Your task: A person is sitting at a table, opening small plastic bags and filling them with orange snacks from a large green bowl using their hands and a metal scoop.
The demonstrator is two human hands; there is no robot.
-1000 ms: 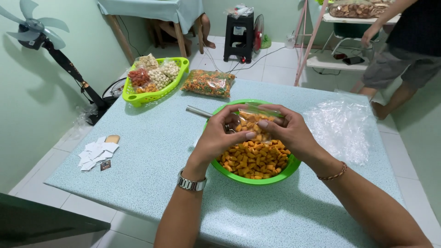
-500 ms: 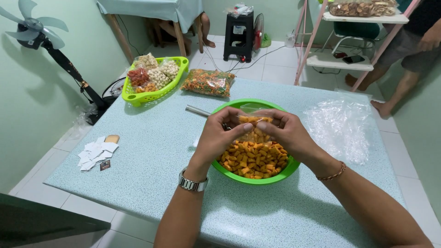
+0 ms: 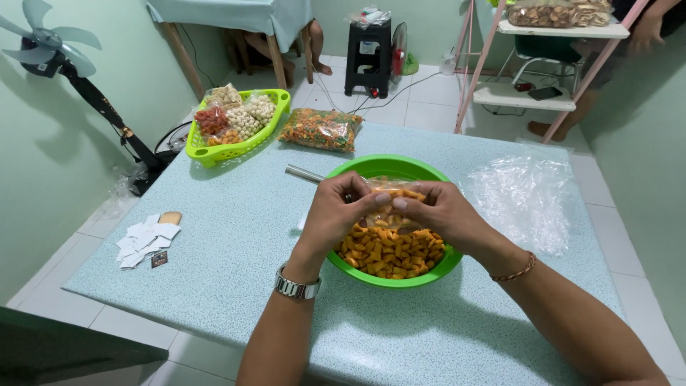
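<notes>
While left hand (image 3: pixel 341 209) and right hand (image 3: pixel 434 211) pinch small snack bag (image 3: pixel 389 204), it hangs between grips.

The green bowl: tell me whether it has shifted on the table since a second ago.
No. The green bowl sits in the same spot, just below the sealed bag of mixed snacks, under both hands.

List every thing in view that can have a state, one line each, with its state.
left hand: pinching the small clear bag
right hand: pinching the small clear bag
small clear bag: held over the bowl, orange snacks inside
green bowl: partly full of orange snacks
lime basket: filled with snack packs
mixed snack bag: full, lying flat
clear plastic bags: empty, piled flat
fan: blades sharp, apparently still
</notes>
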